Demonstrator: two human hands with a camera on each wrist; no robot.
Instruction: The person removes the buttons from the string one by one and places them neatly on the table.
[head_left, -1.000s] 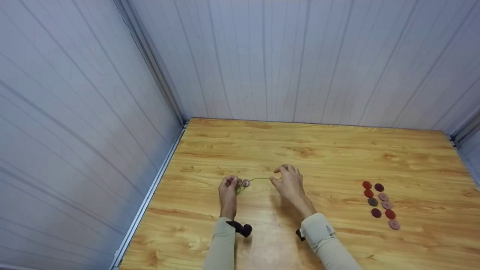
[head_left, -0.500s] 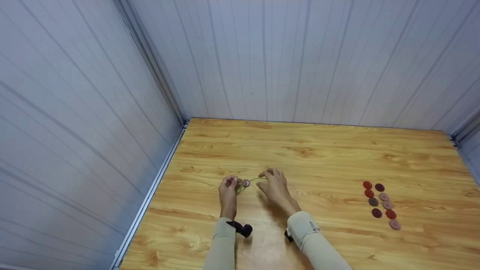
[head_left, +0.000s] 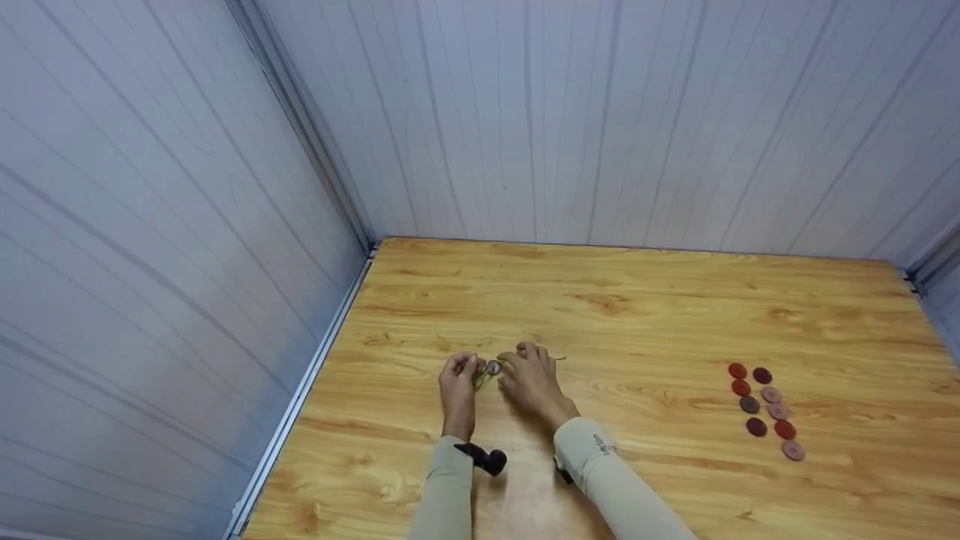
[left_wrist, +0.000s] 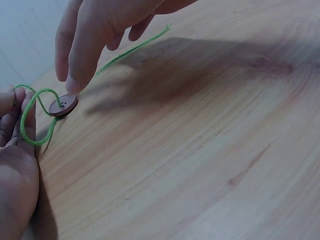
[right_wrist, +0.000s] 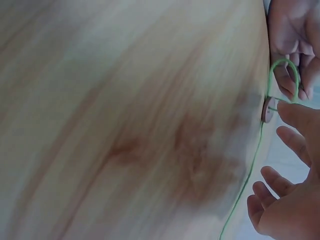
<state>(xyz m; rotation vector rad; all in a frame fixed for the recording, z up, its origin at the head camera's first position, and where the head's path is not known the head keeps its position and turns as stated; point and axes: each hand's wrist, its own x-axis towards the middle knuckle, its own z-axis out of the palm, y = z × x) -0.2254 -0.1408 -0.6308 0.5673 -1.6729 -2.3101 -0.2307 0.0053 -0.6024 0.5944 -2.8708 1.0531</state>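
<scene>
A brownish button (left_wrist: pixel 62 106) with green string (left_wrist: pixel 132 49) through it stands tilted near the table surface, between the hands. My left hand (head_left: pixel 456 390) pinches the string in curled fingers, just left of the button. From there the string forms a loop beside the button. My right hand (head_left: pixel 531 381) is on the button's other side, its fingers loosely bent and spread apart. One of its fingertips is at the button's edge; whether it presses on it I cannot tell. The string's free end trails off under and past the right hand.
Several loose buttons lie in two rough columns at the right of the wooden table (head_left: pixel 637 300): red ones like the red button (head_left: pixel 784 430), dark ones and pink ones like the pink button (head_left: pixel 793 450). Pale panel walls (head_left: pixel 480 120) rise behind and at the left.
My right hand has let go of the string's far end and moved left to the button. The string's end now sticks out beyond that hand. The left hand has stayed in place.
</scene>
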